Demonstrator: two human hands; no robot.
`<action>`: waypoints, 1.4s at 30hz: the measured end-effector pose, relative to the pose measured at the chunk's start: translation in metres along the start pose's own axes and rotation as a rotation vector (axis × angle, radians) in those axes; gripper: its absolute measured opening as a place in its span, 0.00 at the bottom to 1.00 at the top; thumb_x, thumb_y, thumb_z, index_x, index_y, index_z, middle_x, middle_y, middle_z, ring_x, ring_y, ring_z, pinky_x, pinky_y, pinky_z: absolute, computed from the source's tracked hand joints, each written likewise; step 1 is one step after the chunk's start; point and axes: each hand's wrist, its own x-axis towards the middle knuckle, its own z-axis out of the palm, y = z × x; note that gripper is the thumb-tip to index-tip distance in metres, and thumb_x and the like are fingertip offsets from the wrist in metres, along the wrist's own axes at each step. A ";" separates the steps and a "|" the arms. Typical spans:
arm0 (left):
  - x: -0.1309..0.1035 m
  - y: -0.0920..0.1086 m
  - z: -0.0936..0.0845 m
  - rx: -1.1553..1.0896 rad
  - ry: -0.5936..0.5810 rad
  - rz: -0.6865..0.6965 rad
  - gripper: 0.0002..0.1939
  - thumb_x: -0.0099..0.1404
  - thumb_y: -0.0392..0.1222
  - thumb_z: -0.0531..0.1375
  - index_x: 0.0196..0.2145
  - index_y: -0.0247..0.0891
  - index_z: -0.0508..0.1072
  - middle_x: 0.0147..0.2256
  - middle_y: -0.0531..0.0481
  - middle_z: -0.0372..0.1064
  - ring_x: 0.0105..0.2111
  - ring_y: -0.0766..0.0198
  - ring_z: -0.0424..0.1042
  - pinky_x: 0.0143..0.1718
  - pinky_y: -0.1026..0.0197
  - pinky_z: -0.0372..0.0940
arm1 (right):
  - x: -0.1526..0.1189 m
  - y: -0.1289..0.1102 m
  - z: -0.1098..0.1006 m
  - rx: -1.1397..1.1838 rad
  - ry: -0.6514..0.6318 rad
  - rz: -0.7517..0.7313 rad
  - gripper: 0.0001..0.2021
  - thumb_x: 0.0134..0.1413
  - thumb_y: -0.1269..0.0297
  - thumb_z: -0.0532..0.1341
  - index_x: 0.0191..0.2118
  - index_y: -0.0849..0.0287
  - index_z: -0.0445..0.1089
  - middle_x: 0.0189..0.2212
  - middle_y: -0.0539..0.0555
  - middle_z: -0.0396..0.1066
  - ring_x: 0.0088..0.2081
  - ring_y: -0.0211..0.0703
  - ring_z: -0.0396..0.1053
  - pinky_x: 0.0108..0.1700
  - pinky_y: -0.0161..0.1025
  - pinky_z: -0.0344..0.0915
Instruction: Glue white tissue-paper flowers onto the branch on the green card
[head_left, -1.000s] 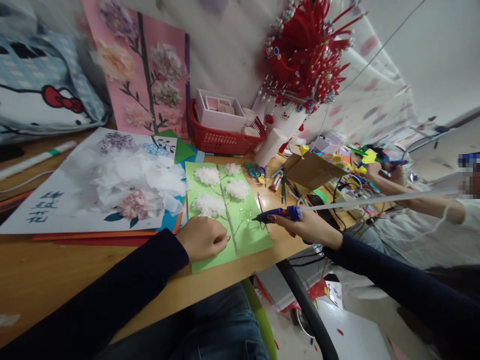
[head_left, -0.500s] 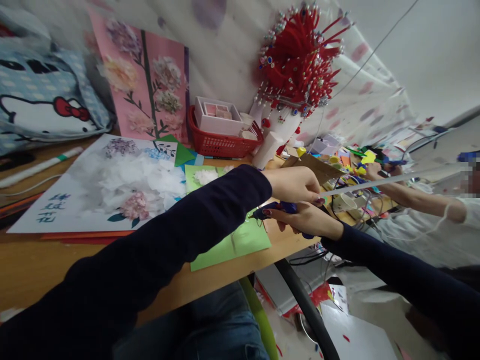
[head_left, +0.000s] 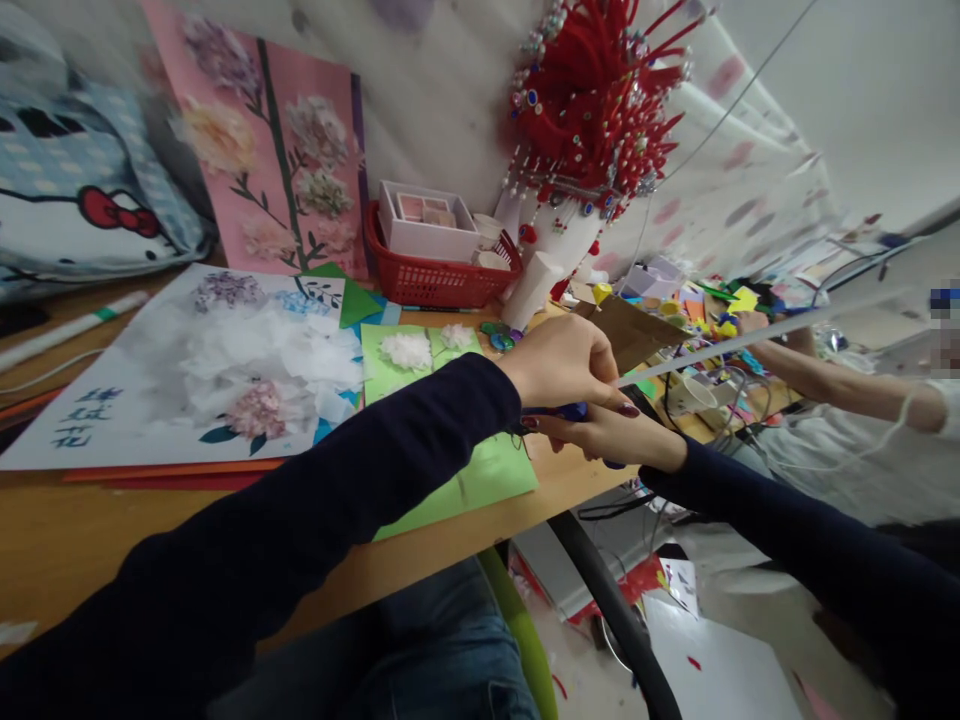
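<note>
My left hand (head_left: 564, 362) is closed, its fingers pinching the near end of a long translucent white stick (head_left: 720, 350) that extends to the right. Just below it, my right hand (head_left: 619, 435) is wrapped round a dark blue tool (head_left: 561, 411), which looks like a glue gun and is largely hidden by the fingers. The two hands touch or nearly touch. Under and left of them lies a light green sheet (head_left: 487, 478) with white paper flowers (head_left: 406, 350) on it.
White paper flower artwork (head_left: 90, 400) covers the left of the table. Behind stand a red basket (head_left: 435, 283), a pink flower panel (head_left: 247, 215) and a red beaded bunch (head_left: 592, 110). Craft scraps and a paper cup (head_left: 691, 396) lie at right, near another person's arm (head_left: 840, 388).
My left hand has moved slightly left and up with the stick in its fingers. The view has shifted a little, and more of the white flowers shows behind my left sleeve.
</note>
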 end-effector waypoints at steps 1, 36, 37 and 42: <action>-0.003 -0.001 -0.005 0.009 -0.025 0.005 0.13 0.51 0.43 0.71 0.31 0.31 0.77 0.28 0.49 0.74 0.29 0.66 0.70 0.32 0.63 0.63 | 0.001 0.000 0.001 0.020 -0.008 -0.003 0.22 0.49 0.41 0.61 0.28 0.58 0.75 0.25 0.52 0.73 0.18 0.32 0.63 0.15 0.30 0.58; -0.156 -0.095 -0.009 0.036 -0.125 -0.372 0.18 0.56 0.50 0.58 0.16 0.37 0.61 0.16 0.56 0.59 0.19 0.72 0.56 0.22 0.67 0.50 | 0.014 -0.009 0.019 0.025 -0.056 0.044 0.29 0.50 0.33 0.55 0.25 0.59 0.69 0.17 0.50 0.67 0.15 0.32 0.60 0.14 0.32 0.55; -0.156 -0.095 -0.009 0.043 -0.127 -0.370 0.18 0.56 0.50 0.58 0.16 0.37 0.61 0.17 0.56 0.60 0.19 0.72 0.56 0.22 0.67 0.50 | 0.015 -0.008 0.020 0.021 -0.050 0.031 0.29 0.50 0.34 0.56 0.26 0.59 0.70 0.18 0.50 0.67 0.15 0.32 0.60 0.15 0.31 0.55; -0.158 -0.096 -0.008 0.061 -0.121 -0.350 0.18 0.57 0.49 0.58 0.16 0.37 0.61 0.17 0.56 0.60 0.19 0.72 0.56 0.22 0.67 0.50 | 0.015 -0.003 0.024 0.018 -0.035 -0.024 0.25 0.53 0.39 0.57 0.32 0.59 0.74 0.15 0.47 0.63 0.15 0.33 0.59 0.16 0.31 0.53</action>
